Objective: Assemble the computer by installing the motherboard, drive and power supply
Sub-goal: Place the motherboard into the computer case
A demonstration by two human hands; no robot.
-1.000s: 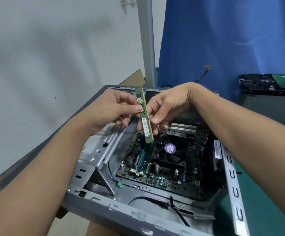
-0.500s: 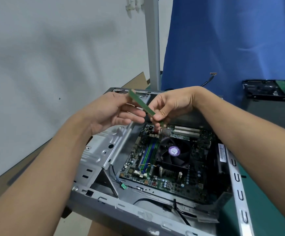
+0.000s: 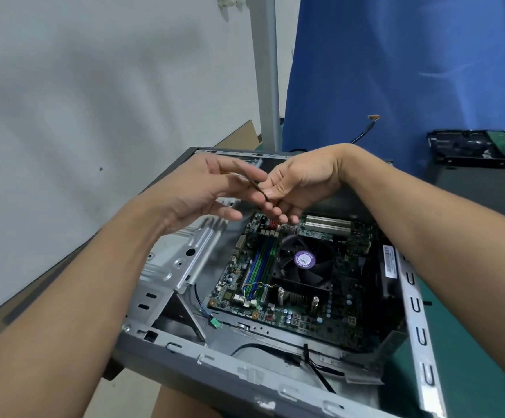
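An open grey computer case (image 3: 245, 377) lies on its side below me with the green motherboard (image 3: 302, 319) inside it. The board carries a black cooler fan (image 3: 304, 262) and blue and green memory slots (image 3: 261, 262). Above the board's far end, my right hand (image 3: 301, 182) pinches a thin green RAM stick (image 3: 255, 186), seen edge-on and tilted. My left hand (image 3: 198, 191) is beside it with its fingers stretched out, the index finger lying along the stick's far end.
A silver drive bracket (image 3: 179, 262) stands in the case's left part. Loose black cables (image 3: 314, 368) run along the near wall. A black unit with a green board on top (image 3: 480, 149) sits at the right. Behind are a blue curtain (image 3: 411, 70) and a grey pole (image 3: 265, 70).
The RAM stick has swung from upright with its label facing me to nearly flat and edge-on. My left hand's fingers have straightened out from their pinch on it. The view has dropped slightly.
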